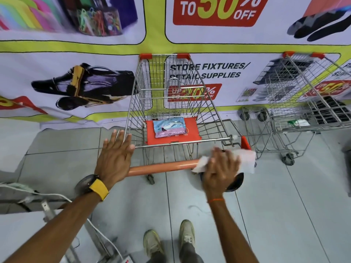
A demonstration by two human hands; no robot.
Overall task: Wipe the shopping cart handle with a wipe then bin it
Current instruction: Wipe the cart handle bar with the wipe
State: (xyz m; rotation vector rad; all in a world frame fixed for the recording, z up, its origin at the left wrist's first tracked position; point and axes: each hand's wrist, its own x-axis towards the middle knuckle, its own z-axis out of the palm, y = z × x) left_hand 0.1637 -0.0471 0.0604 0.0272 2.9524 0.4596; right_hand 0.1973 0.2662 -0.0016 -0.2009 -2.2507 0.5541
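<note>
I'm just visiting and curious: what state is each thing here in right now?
Left hand: open, flat on the cart's left corner.
Right hand: pressing wipe onto handle.
Wipe: unfolded, draped over handle's right end.
Handle: middle stretch uncovered.
Wipes pack: lying flat on the orange seat flap.

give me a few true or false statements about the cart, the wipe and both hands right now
1. The right hand presses the white wipe against the orange handle. True.
2. The left hand is closed around the handle. False: it rests open, fingers spread, on the cart's left rim.
3. The wipes pack lies on the orange seat flap. True.
4. The wipe is at the handle's left end. False: it is at the right end.
5. A second cart stands to the right. True.
</note>
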